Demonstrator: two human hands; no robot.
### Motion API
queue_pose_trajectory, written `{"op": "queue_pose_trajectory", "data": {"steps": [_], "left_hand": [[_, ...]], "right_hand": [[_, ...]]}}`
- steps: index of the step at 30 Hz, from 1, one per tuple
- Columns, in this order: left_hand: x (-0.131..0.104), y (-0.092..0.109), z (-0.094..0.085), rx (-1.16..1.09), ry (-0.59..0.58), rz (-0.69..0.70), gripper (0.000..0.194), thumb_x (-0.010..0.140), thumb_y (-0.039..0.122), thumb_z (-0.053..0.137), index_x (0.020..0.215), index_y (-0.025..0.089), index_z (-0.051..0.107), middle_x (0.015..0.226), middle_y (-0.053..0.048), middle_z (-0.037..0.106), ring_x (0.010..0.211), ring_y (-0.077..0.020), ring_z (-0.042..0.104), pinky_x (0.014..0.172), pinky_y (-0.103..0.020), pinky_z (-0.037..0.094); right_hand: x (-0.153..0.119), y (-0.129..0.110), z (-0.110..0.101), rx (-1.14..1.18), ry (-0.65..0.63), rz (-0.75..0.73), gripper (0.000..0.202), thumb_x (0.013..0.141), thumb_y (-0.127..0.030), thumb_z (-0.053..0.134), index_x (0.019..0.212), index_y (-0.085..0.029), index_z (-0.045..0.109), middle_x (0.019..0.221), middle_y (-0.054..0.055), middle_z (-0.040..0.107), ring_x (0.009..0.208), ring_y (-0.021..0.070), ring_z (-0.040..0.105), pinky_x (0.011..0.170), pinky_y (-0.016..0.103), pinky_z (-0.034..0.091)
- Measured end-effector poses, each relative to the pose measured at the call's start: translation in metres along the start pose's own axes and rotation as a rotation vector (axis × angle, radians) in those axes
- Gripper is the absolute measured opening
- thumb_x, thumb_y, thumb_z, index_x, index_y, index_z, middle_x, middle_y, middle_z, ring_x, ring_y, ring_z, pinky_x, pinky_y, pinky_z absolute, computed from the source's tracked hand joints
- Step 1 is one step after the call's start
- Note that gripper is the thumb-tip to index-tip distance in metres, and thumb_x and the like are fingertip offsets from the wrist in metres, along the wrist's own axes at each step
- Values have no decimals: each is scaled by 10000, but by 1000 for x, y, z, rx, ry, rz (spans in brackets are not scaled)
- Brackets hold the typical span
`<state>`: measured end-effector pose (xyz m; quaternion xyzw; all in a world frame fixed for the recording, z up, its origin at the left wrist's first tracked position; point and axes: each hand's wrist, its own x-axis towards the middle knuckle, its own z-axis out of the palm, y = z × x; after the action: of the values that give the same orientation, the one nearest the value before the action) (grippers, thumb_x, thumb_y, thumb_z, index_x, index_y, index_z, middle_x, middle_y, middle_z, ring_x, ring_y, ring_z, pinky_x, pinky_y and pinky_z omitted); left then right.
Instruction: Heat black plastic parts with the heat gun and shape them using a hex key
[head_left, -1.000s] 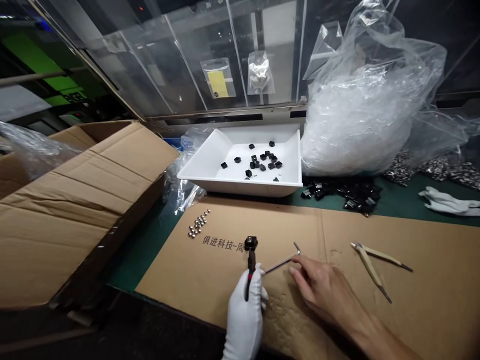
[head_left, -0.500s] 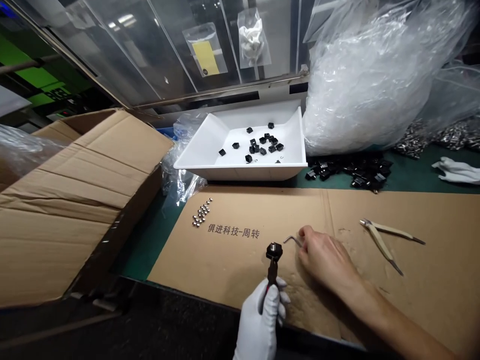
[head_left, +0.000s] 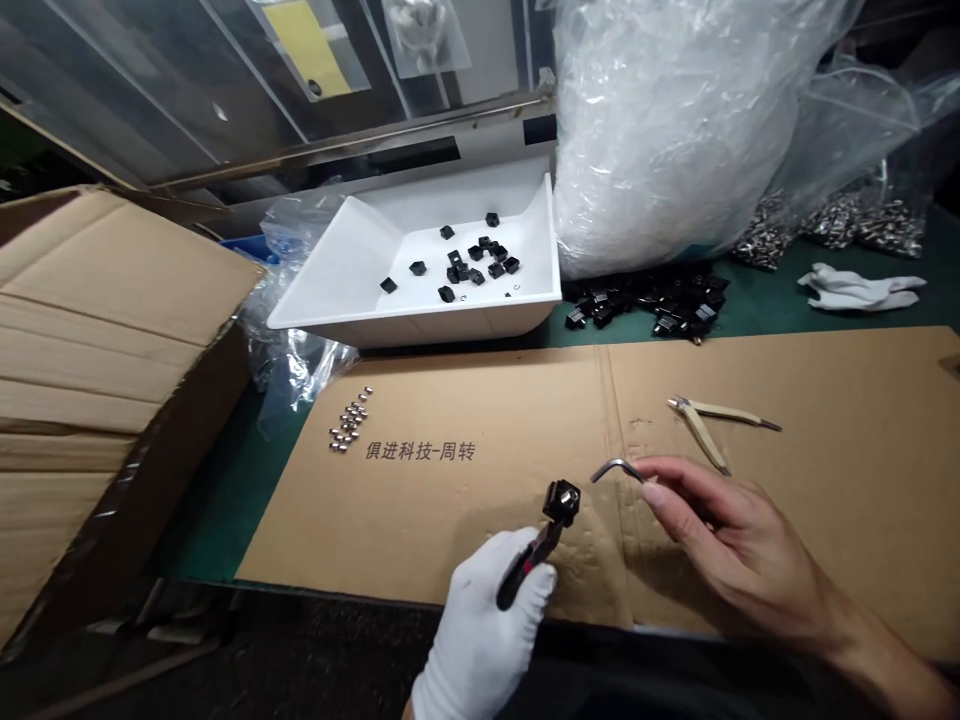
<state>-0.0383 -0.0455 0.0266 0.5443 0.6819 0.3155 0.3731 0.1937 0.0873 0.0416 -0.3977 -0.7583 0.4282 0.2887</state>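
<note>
My left hand (head_left: pixel 487 610), in a white glove, is closed around dark-handled pliers (head_left: pixel 529 565). At the pliers' tip sits a small black block (head_left: pixel 556 500) with a shiny metal piece showing on its face. My bare right hand (head_left: pixel 739 550) pinches a hex key (head_left: pixel 619 468) between thumb and fingers. The key's bent end points left toward the block, a short gap apart from it. Below both hands lies a flat cardboard sheet (head_left: pixel 480 545).
Small metal cylinders (head_left: pixel 349 420) lie on the cardboard's left. Behind stands a white tray (head_left: pixel 450 328) with several black blocks. Cutting pliers (head_left: pixel 701 425), a pile of black parts (head_left: pixel 649 300), a white glove (head_left: pixel 859 290) and a big plastic bag (head_left: pixel 675 130) are to the right; a carton (head_left: pixel 97 330) is left.
The hex key has been lifted off the cardboard in my right hand and turned toward the block. My left hand has tilted the pliers and block rightward. The camera view has shifted right.
</note>
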Motion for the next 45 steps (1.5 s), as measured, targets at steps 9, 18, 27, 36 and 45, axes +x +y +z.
{"op": "queue_pose_trajectory", "data": {"steps": [9,18,27,36,45], "left_hand": [[5,8,5,94,-16,13,226,988,351,590,1158,245,696,1038,-68,734,948,-217,696,879,-296,530],[5,9,5,123,-88,-4,225,989,366,589,1153,248,688,1045,-59,724,957,-212,677,895,-298,505],[13,20,-1,56,-202,-87,265,998,414,554,1059,216,718,1024,-75,726,961,-237,650,905,-304,472],[17,27,-3,-140,-358,-155,410,1023,491,455,802,185,617,791,-26,608,748,-184,515,729,-275,418],[20,23,-3,-238,-456,-235,492,1012,585,419,937,169,671,815,-42,624,727,-172,518,687,-280,420]], "right_hand": [[-11,-5,-11,78,0,-171,412,976,-108,603,1364,-240,648,1258,48,749,1099,213,734,986,318,598],[-12,3,-18,68,-59,-162,361,1000,-143,586,1345,-210,666,1220,51,766,1063,187,742,922,295,614],[-17,6,-16,90,-53,-153,379,989,-121,598,1346,-229,666,1231,55,761,1068,199,744,923,298,618],[-16,5,-17,101,-58,-114,349,994,-148,582,1315,-233,690,1184,43,780,1020,192,761,846,275,638],[-12,6,-21,112,-106,-18,316,1019,-222,574,1305,-269,701,1237,-4,763,1088,150,740,968,241,602]]}}
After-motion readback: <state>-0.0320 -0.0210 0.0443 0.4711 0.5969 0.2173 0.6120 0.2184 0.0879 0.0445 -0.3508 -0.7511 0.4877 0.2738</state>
